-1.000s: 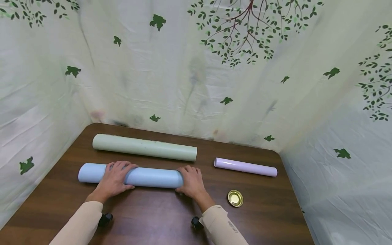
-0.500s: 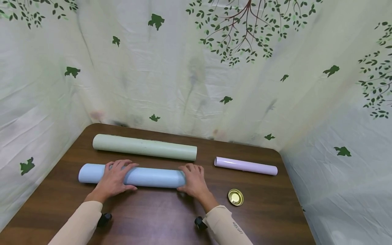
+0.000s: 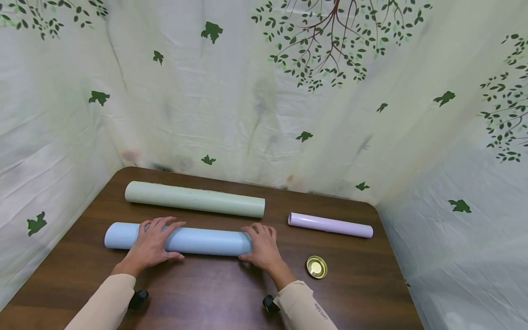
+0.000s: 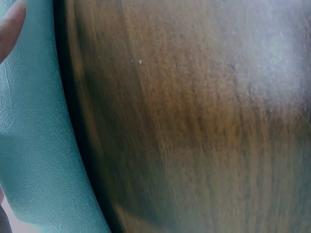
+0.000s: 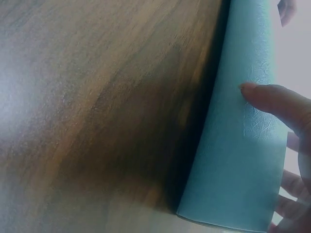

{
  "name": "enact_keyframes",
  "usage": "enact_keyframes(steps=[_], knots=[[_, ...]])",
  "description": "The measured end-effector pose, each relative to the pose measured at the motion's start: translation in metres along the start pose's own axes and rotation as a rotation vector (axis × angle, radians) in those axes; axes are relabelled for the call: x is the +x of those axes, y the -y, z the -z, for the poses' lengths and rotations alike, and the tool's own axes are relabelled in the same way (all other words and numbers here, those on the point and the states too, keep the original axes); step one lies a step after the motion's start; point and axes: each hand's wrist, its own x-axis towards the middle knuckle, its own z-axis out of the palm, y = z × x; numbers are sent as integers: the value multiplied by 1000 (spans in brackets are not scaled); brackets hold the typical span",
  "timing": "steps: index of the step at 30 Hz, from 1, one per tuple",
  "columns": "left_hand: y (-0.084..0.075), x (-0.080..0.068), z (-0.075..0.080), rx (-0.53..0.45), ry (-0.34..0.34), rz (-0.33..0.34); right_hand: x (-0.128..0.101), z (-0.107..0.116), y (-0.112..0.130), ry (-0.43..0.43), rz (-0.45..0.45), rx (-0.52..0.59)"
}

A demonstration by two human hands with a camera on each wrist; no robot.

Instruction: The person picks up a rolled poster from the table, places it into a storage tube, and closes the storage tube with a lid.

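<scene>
Blue cylinder (image 3: 208, 240) | under left hand (image 3: 150, 244), right hand (image 3: 263, 247) — far-side contact unclear

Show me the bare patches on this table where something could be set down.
Bare table: the near side of the blue roll, between the left hand and right hand; and right of the gold dish, below the purple roll, out to the table's right edge. Crowded: the narrow strip between the blue roll and the green roll.
</scene>
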Motion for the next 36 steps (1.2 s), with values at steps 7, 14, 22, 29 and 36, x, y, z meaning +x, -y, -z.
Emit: enact_keyframes(steps=[7, 14, 22, 29, 36], knots=[[-1, 2, 2, -6, 10, -1, -2, -1, -2, -11, -2, 14], [-1, 9, 5, -24, -5, -6, -2, 2, -5, -3, -18, 79], [-6, 25, 17, -54, -28, -2, -4, 14, -13, -31, -41, 214], [-8, 43, 29, -87, 13, 45, -9, 23, -31, -79, -61, 316], [-3, 64, 35, -150, 51, 56, -18, 39, -55, -146, -106, 382]])
